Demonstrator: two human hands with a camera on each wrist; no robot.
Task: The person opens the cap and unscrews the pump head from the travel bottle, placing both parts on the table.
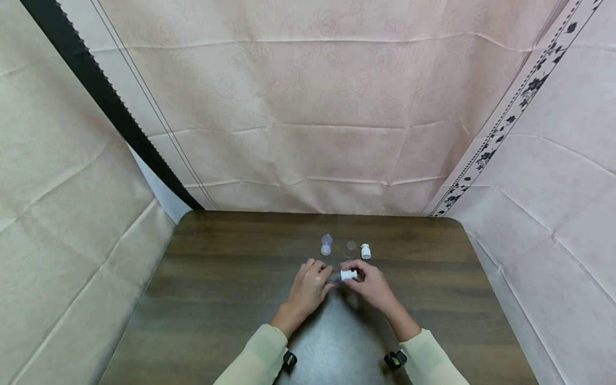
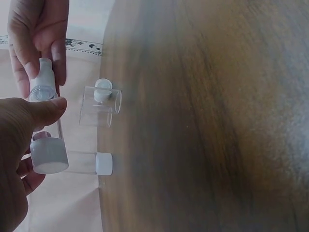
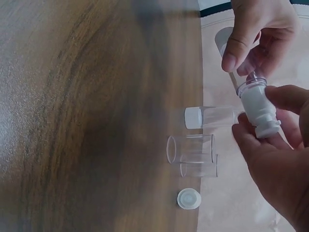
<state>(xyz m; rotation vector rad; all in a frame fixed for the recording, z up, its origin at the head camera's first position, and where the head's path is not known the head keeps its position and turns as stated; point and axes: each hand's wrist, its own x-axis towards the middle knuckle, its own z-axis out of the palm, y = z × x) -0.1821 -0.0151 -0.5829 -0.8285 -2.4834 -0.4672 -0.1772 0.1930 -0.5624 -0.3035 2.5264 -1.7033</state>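
My left hand [image 1: 310,286] grips a small clear bottle [image 2: 49,157] with a white base, its thumb across the clear wall. Facing it, my right hand [image 1: 369,284] pinches a white pump top [image 3: 258,104] between thumb and fingers. The pump top lines up with the bottle's mouth, its clear collar right at the rim. Bottle and pump top lie roughly level between the two hands, over the table. Fingers hide part of the bottle wall.
Beyond the hands stands a second clear bottle [image 1: 326,245] with a white bottom. Right of it are clear cylindrical covers [image 3: 190,149], then another white pump top [image 1: 366,251]. The wooden table [image 1: 231,299] ends at hanging cloth [image 1: 308,160] behind them.
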